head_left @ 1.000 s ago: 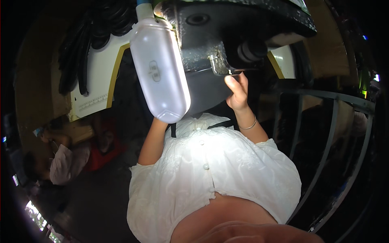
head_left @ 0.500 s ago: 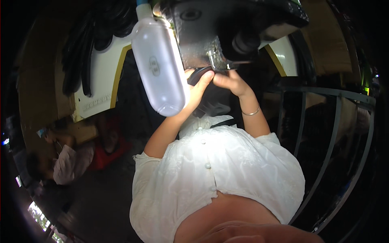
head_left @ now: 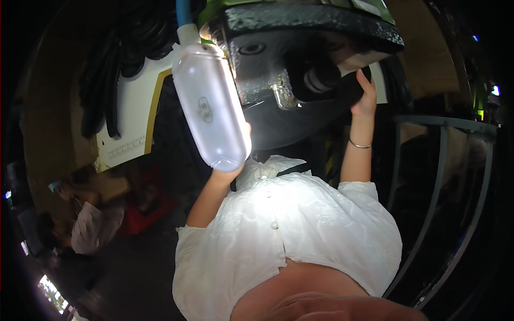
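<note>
A long black piece of smooth, flexible-looking material (head_left: 297, 125) stretches beneath the head of a dark machine (head_left: 257, 69). Its far right end is at my right hand (head_left: 365, 96), whose fingers point up and close around that edge. At the other end, my left hand (head_left: 248, 130) is almost wholly behind a glowing white lamp (head_left: 211, 107); only a sliver and the wrist show, so its fingers are hidden. The exact kind of the black piece cannot be made out.
Several black curved pieces (head_left: 110, 80) hang over a white board with a yellow edge (head_left: 131, 120) at left. Metal rails (head_left: 441, 176) stand at right. Another person (head_left: 93, 227) sits at far left near a red object (head_left: 150, 203).
My right hand has moved away to the right and upward, from close beside my left hand. The black piece now shows spread wide between them. The view has shifted slightly.
</note>
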A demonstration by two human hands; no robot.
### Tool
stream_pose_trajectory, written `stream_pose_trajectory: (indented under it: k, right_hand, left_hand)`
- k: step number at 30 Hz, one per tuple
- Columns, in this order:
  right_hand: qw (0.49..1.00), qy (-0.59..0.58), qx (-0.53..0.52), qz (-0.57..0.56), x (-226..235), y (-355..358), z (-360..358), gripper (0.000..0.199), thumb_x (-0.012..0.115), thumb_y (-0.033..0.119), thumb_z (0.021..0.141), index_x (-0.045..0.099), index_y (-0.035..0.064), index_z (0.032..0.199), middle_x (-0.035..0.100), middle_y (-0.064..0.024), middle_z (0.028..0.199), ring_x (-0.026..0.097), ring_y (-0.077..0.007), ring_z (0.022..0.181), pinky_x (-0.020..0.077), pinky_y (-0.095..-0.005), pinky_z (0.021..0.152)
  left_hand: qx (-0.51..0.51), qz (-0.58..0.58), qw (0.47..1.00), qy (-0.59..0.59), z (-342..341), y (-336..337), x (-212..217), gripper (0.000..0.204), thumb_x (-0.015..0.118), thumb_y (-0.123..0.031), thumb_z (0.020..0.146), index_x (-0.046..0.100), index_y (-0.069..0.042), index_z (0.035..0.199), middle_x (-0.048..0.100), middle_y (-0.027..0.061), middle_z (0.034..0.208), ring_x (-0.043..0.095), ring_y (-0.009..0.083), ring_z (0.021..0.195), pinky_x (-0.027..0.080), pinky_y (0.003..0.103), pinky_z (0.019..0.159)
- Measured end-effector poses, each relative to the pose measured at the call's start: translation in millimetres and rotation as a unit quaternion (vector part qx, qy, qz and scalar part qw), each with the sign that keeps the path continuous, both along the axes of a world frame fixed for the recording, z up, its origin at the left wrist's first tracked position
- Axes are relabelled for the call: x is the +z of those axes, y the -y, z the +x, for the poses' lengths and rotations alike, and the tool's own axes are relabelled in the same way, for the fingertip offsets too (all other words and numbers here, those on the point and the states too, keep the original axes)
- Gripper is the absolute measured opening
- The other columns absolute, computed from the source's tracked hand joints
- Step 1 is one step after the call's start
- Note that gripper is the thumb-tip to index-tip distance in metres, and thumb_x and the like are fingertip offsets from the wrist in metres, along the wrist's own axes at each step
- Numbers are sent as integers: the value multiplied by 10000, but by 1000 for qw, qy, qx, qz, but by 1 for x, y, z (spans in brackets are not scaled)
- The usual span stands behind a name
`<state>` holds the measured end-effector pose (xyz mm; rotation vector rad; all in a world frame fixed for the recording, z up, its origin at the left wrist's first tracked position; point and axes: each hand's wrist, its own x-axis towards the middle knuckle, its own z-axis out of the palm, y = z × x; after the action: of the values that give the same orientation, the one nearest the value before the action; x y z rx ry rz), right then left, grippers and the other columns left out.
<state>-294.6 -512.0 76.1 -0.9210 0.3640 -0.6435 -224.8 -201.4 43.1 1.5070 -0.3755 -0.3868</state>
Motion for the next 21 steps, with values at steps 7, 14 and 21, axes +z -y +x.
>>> stream_pose_trajectory:
  k: [7,14,21]
  right_hand:
    - [985,126,10,114,15,-91,40,278,448,156,806,553,6,1015,609,-96,925,591,-212,863,461,-314,795]
    - [983,61,45,168,-4,-165,31,301,414,238,844,493,22,1038,566,-84,975,548,-180,916,426,-304,822]
    - [987,16,161,10,8,-163,26,357,433,196,825,423,8,1128,515,-70,1043,488,-135,967,373,-265,855]
  left_hand:
    - [132,23,990,-47,9,-55,2,230,501,-109,889,512,48,1057,576,19,890,503,55,776,425,207,703]
    - [235,32,970,-59,36,-96,-13,224,485,-160,900,534,28,1012,534,-18,818,467,49,713,397,188,662]
    - [94,117,973,-174,34,-87,-60,263,484,-197,879,536,-15,1062,544,-15,738,484,36,641,403,176,550]
